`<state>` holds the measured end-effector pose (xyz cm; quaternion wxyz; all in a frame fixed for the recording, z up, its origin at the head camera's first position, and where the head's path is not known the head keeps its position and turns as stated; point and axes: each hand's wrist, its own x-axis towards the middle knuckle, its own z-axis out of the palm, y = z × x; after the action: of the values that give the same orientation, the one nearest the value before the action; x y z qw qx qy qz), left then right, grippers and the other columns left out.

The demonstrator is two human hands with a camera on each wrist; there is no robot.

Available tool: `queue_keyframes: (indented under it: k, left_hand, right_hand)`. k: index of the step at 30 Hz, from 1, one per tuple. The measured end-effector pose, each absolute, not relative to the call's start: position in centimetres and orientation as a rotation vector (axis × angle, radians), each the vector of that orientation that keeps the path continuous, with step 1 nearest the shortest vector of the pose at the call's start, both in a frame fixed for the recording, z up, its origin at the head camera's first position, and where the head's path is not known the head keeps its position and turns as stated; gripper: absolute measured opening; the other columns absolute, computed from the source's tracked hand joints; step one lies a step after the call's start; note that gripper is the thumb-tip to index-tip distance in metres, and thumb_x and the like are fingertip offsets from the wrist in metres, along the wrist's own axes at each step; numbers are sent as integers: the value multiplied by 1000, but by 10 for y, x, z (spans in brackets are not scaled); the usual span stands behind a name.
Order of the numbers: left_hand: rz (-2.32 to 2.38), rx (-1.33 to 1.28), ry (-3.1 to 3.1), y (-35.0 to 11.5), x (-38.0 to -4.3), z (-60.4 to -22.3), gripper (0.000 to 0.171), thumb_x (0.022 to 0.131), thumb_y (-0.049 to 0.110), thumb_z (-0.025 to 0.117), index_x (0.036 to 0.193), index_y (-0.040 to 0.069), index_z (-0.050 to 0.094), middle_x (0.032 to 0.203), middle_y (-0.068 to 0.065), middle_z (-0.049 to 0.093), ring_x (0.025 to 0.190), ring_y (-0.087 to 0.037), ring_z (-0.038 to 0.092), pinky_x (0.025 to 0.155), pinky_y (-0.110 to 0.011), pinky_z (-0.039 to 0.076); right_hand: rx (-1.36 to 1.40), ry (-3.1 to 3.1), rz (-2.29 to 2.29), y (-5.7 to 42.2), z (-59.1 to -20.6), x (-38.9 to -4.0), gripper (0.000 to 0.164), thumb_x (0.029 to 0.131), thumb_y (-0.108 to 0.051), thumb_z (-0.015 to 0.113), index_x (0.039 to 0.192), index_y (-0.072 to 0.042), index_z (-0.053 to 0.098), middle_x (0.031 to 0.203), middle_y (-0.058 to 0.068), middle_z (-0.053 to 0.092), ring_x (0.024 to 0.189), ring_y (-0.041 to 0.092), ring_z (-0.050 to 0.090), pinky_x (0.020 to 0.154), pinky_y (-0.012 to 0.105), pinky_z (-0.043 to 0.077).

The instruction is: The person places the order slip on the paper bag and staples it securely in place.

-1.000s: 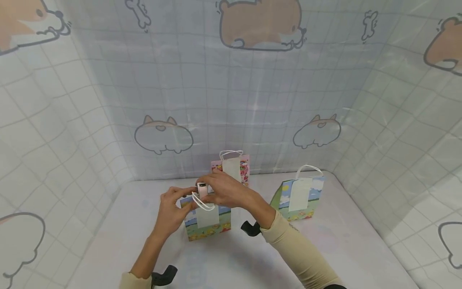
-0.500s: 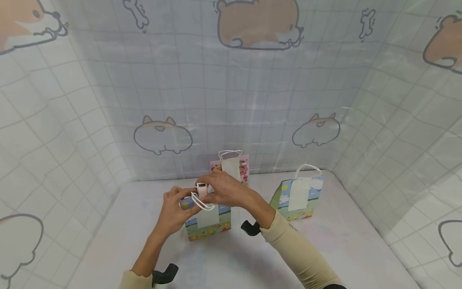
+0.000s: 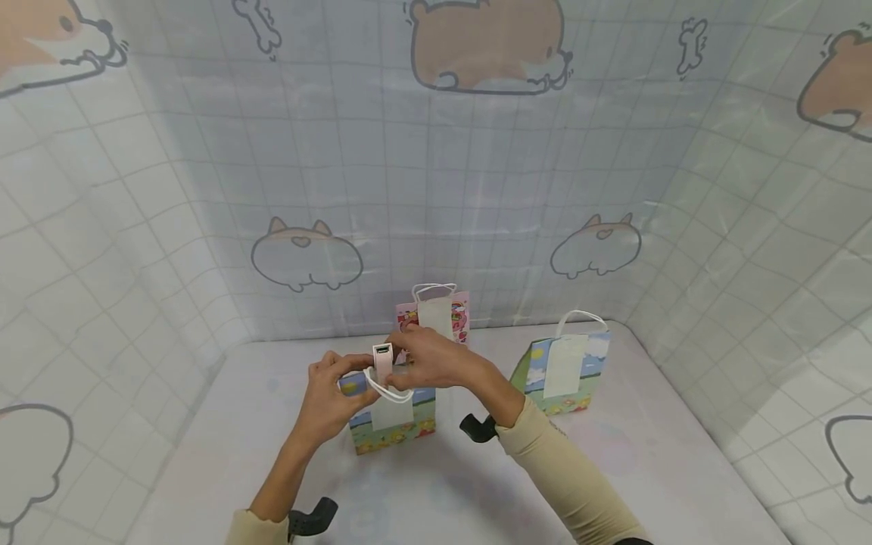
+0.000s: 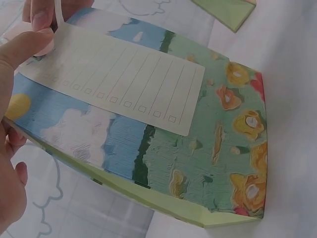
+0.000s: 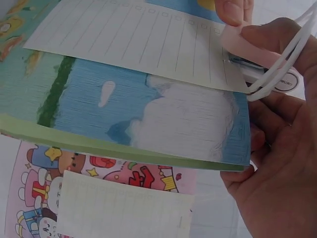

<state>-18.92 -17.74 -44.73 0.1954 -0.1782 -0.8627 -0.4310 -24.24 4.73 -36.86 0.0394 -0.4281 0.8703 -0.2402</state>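
Note:
A small pink-and-white stapler (image 3: 384,362) sits at the top edge of a paper gift bag (image 3: 424,424) painted with sky and flowers. My right hand (image 3: 439,359) holds the stapler, its thumb on the pink top (image 5: 245,42) and fingers beneath. Against the bag's front lies a cream checklist note (image 4: 119,82), its upper end at the stapler. My left hand (image 3: 323,401) pinches the bag's top edge and note, thumb in front and fingers behind, close to the stapler. The white cord handle (image 5: 292,54) loops past the right thumb.
A matching bag (image 3: 593,371) with a note stands at the right. Behind the hands is a pink cartoon bag (image 3: 461,310), also with a note. All stand on a white table (image 3: 436,499) enclosed by sheets printed with dogs (image 3: 490,45).
My right hand has shifted slightly right, and its fingers have moved so more of the stapler shows. The cord handle has swung a little right. My left hand keeps its place.

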Motion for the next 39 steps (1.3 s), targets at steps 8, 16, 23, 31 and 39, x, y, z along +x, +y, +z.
queue_keyframes:
  k: [8, 16, 23, 31, 39]
  left_hand:
    - [-1203, -497, -2390, -176, -190, -448, 48, 73, 20, 91, 117, 17, 73, 101, 1, 70, 88, -12, 38, 92, -49, 22]
    - [-1204, -498, -2364, -176, -191, -449, 47, 72, 19, 92, 115, 18, 74, 98, 4, 68, 87, -10, 37, 90, -48, 22]
    - [-1207, -493, -2351, -176, -191, -450, 47, 71, 21, 93, 114, 17, 75, 97, 4, 63, 90, -14, 35, 85, -47, 23]
    - [-1172, -541, -2315, -176, -191, -450, 49, 72, 27, 92, 116, 12, 77, 86, 7, 55, 84, -11, 34, 84, -45, 21]
    - [-1135, -666, -2182, -177, -198, -455, 48, 69, 18, 93, 113, 6, 77, 79, 11, 62, 80, -10, 35, 83, -38, 17]
  right_hand:
    - [-1350, 2701, -713, 48, -370, -240, 42, 88, -41, 77, 120, -15, 66, 100, -7, 61, 91, 8, 53, 72, 22, 48]
    - [-1361, 2716, -729, 49, -373, -240, 43, 88, -42, 77, 120, -16, 67, 100, -3, 59, 88, 7, 53, 70, 22, 48]
    - [-1371, 2718, -743, 48, -375, -241, 46, 88, -44, 76, 122, -15, 67, 100, -2, 59, 88, 6, 53, 71, 21, 48]
    - [-1466, 2702, -787, 48, -380, -241, 39, 89, -42, 75, 117, -14, 69, 99, -4, 62, 92, 13, 57, 72, 20, 48]
    - [-1553, 2675, -824, 48, -386, -243, 28, 92, -34, 70, 113, -15, 69, 99, -9, 65, 94, 12, 55, 76, 21, 47]
